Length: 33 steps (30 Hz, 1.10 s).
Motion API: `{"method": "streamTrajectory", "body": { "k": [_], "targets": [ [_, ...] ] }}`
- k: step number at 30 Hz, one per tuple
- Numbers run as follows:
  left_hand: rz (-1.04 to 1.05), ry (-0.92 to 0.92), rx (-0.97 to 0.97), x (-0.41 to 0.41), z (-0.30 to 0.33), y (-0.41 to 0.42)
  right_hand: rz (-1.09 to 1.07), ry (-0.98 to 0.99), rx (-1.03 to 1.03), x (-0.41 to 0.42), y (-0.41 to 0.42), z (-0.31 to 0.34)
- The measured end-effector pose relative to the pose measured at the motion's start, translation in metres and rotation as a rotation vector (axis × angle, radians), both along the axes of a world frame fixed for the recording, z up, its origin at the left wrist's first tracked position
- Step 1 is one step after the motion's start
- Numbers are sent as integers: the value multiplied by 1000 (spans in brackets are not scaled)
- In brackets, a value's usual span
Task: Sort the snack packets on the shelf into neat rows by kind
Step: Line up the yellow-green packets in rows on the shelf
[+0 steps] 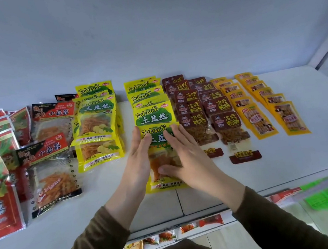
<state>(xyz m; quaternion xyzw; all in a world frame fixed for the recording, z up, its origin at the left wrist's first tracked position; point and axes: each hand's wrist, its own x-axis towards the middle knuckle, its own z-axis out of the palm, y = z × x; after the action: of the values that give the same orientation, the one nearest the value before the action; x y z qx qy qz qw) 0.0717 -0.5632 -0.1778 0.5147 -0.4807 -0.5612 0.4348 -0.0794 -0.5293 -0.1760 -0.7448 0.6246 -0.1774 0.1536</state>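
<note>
Left hand [139, 148], right hand [180, 153]: flat, fingers extended, gripping nothing; press front yellow packet [163, 178] from both sides, apparently squaring it with row on shelf [287, 161].

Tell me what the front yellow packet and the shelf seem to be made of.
Yellow packet: looks like glossy plastic film, with a printed top and a clear window showing orange strips. Shelf: a smooth, matte white board, possibly painted metal or laminate; a seam shows between panels.
</note>
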Motion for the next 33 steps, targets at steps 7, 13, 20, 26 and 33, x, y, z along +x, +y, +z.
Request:
{"method": "streamTrajectory", "body": {
  "k": [7, 13, 20, 26, 33],
  "targets": [
    [24, 66, 32, 3, -2, -5, 93, 3, 87, -12, -12, 5],
    [6, 78, 22, 1, -4, -3, 120, 10, 71, -16, -15, 4],
    [-7, -110, -183, 5, 14, 9, 127, -17, -48, -20, -10, 0],
    [88, -718, -586, 67, 32, 1, 87, -253, -165, -12, -8, 25],
    [-124, -1277, -421, 128, 34, -34, 55, -944, 180, 55, -33, 49]
  ]
}}
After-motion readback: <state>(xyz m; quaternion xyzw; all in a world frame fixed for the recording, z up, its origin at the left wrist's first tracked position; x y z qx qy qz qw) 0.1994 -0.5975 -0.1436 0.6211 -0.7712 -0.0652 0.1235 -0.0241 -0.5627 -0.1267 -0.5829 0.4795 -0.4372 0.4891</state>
